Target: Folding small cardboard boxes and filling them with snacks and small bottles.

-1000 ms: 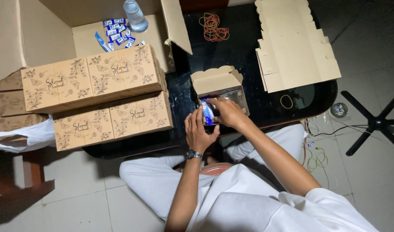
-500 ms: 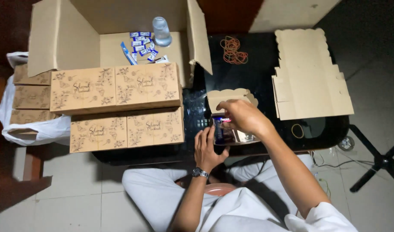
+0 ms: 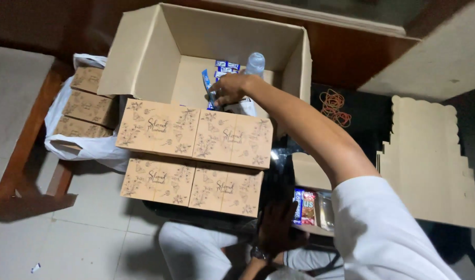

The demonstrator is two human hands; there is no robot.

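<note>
Right hand stretched deep into big open cardboard carton, fingers pinched on small blue sachets right beneath; left hand way back, lying flat by small open kraft box.

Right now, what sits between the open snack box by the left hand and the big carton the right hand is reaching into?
In the head view, stacked closed printed boxes lie left of that stretch; dark tabletop fills the rest.

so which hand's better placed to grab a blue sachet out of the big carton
Right. The right hand already reaches into the big carton, fingers at the blue sachets. The left hand rests low beside the small open box.
</note>
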